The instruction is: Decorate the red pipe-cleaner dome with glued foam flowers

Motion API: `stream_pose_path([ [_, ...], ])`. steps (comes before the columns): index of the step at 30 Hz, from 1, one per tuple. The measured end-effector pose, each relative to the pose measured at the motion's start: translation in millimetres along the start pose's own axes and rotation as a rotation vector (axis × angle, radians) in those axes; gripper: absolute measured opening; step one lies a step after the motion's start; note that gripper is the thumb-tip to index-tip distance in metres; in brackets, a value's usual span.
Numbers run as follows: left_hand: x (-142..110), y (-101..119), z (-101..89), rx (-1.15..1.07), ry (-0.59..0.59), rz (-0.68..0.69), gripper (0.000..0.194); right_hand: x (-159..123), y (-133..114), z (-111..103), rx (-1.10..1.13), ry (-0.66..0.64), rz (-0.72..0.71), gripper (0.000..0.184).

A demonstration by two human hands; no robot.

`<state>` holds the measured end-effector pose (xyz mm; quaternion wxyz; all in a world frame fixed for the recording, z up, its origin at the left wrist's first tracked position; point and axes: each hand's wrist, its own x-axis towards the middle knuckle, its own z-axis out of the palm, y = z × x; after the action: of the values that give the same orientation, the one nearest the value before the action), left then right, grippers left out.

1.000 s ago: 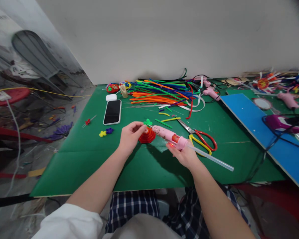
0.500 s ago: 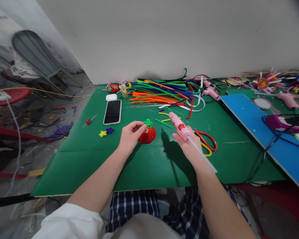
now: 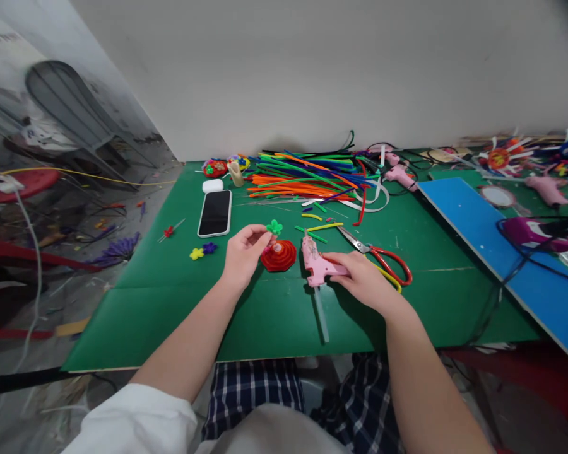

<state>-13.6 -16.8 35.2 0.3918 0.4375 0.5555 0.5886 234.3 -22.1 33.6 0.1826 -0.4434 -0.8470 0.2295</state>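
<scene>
My left hand [image 3: 243, 252] pinches a small green pipe-cleaner flower [image 3: 274, 227] just above a red coiled pipe-cleaner cone [image 3: 279, 255] that rests on the green table mat [image 3: 170, 296]. My right hand [image 3: 364, 280] grips the handle of a pink glue gun [image 3: 316, 265], which lies flat on the mat right of the cone. A clear glue stick [image 3: 320, 315] pokes out of the gun's back toward me.
Red-and-yellow scissors [image 3: 383, 261] lie right of my right hand. A phone [image 3: 214, 212] and white earbud case [image 3: 213, 185] sit at left. A pile of coloured pipe cleaners [image 3: 307, 173] lies behind. A blue board [image 3: 502, 246] and more glue guns are at right.
My right hand swung the glue gun away from the cone, then brought it down flat on the mat. My left hand stayed at the cone with the green flower.
</scene>
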Motion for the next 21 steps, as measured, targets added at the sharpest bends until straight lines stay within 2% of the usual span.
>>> stream_pose_path([
  [2,0,0,0.2,0.013,-0.001,0.000,0.024,-2,5,-3,-0.021,-0.017,-0.006,0.041],
  [5,-1,1,0.7,0.034,-0.008,0.000,0.024,-4,14,-6,-0.065,0.036,0.004,0.041],
  [8,-2,1,1.6,0.049,-0.018,-0.002,0.022,-6,25,-6,-0.149,0.123,0.072,0.042],
  [11,-3,0,2.2,0.071,-0.034,0.015,0.021,-8,34,-6,-0.218,0.138,0.148,0.041],
  [13,-3,0,2.3,0.114,-0.047,0.040,0.020,-10,36,-7,-0.231,0.135,0.160,0.039],
  [15,-5,-1,2.0,0.199,-0.049,0.087,0.019,-10,32,-10,-0.229,0.189,0.175,0.036],
  [17,-8,-2,1.7,0.354,-0.040,0.181,0.016,-9,21,-12,-0.182,0.307,0.203,0.032],
  [19,-13,-5,1.5,0.539,-0.058,0.353,0.013,-6,5,-12,-0.032,0.417,0.231,0.025],
  [21,-18,-8,1.6,0.675,-0.152,0.592,0.012,-2,-13,-7,0.238,0.414,0.259,0.024],
])
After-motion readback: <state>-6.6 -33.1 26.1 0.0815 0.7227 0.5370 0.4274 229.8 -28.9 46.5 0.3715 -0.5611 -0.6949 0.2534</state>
